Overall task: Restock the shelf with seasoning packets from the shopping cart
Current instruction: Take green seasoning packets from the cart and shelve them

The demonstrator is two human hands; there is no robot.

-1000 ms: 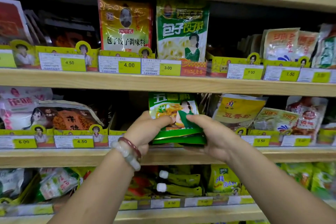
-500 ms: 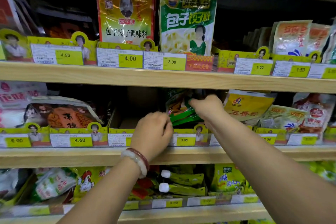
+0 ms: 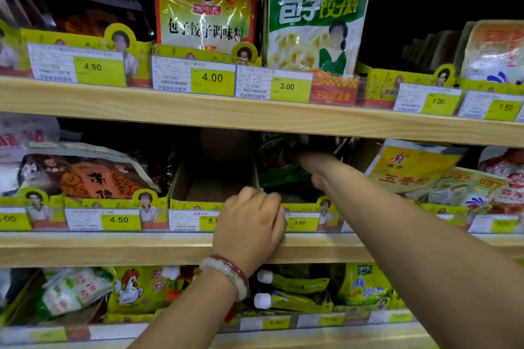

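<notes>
Right now the green seasoning packets (image 3: pixel 283 174) sit in a yellow display tray (image 3: pixel 304 208) on the middle shelf (image 3: pixel 113 246), under the 3.00 price tag (image 3: pixel 299 222). They lie far in the tray, tipped back into the shadow below the upper shelf board, with their long axis running up and away from the viewer.

The right hand (image 3: pixel 310 163) is the nearer one to them; it is in fact touching them. Its arm reaches from the lower right, up and leftward, deep into the tray. The wrist and the back of the hand show, but the fingers are lost in the dark behind the packets, so I cannot tell whether they are grasping the stack or merely pushing it back.

The left hand (image 3: pixel 249 224) is at the near edge, just left of the 3.00 tag. Its fingers are curled over the tray's front lip, seemingly gripping the cardboard and steadying it. A bracelet (image 3: pixel 226 272) of red and pale beads circles that wrist.

Just left of the packets an open cardboard tray (image 3: pixel 209 187) shows its bare floor. To the right lies a yellow spice packet (image 3: pixel 408 167), near the right forearm.

My judgement is that the packets are being seated; the next move turns on the right hand drawing back toward the near right without dragging the stack forward.
</notes>
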